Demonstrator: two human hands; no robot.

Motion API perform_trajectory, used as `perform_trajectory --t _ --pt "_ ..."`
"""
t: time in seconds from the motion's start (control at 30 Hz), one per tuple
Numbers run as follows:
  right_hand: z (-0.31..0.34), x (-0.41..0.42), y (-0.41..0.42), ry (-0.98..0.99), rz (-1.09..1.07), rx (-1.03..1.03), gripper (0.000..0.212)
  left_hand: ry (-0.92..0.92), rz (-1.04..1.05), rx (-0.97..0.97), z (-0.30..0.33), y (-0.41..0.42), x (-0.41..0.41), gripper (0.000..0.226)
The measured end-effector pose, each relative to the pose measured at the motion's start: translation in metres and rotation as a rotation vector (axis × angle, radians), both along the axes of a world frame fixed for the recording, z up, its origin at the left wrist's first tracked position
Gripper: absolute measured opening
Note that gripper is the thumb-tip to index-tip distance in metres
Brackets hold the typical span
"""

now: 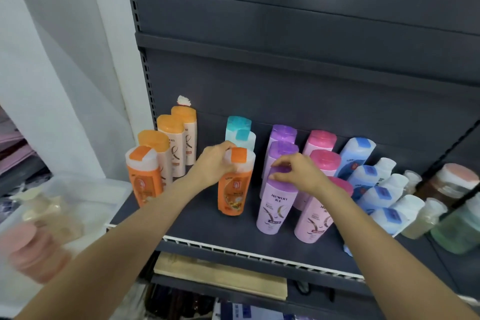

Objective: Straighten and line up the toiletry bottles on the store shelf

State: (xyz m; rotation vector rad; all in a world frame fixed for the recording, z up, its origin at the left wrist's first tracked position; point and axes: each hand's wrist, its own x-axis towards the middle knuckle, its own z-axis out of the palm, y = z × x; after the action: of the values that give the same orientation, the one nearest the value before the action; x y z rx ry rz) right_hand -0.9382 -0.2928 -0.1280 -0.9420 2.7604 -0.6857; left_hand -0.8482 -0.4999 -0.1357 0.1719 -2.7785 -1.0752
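Observation:
On the dark grey shelf (197, 218) my left hand (213, 161) grips the white neck of an orange shampoo bottle (233, 189) that stands alone near the middle. My right hand (298, 171) holds the purple cap of the front lilac bottle (275, 208), fingers curled over its top. A second orange bottle (141, 176) stands at the left, in front of cream bottles with orange caps (168, 143). Behind are teal-capped bottles (239, 130), more lilac bottles (283, 138), pink bottles (314, 218) and a row of blue ones (374, 189).
A white wire rail (259, 252) runs along the shelf's front edge. A clear bin (65, 205) with blurred pump bottles sits at the left. Jars and green bottles (454, 223) crowd the right side. A lower shelf holds a flat wooden box (220, 275).

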Motion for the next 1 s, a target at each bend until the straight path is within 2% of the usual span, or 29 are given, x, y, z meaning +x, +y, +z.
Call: perform_trajectory --t 0.53,0.63,0.73,0.83,0.93,1.0 --pt "-0.003 0.001 0.001 -0.014 -0.008 -0.019 0.033 -0.122 -0.087 -0.023 -0.017 -0.010 -0.020 0.050" --pt "0.000 -0.001 0.000 -0.012 -0.026 -0.116 0.040 -0.097 -0.069 -0.023 -0.019 -0.013 -0.018 0.048" --pt "0.006 -0.010 0.000 0.058 -0.085 -0.222 0.039 -0.089 -0.069 0.018 -0.020 -0.015 -0.018 0.052" --pt "0.011 -0.029 -0.002 0.147 -0.085 -0.142 0.037 -0.102 -0.065 0.071 -0.018 -0.016 -0.020 0.059" --pt "0.011 -0.048 -0.005 0.144 -0.069 -0.064 0.043 0.094 0.034 0.113 -0.005 -0.017 -0.031 0.045" --pt "0.009 -0.060 -0.008 0.117 -0.049 -0.028 0.047 0.197 0.076 0.024 0.003 -0.017 -0.044 0.037"
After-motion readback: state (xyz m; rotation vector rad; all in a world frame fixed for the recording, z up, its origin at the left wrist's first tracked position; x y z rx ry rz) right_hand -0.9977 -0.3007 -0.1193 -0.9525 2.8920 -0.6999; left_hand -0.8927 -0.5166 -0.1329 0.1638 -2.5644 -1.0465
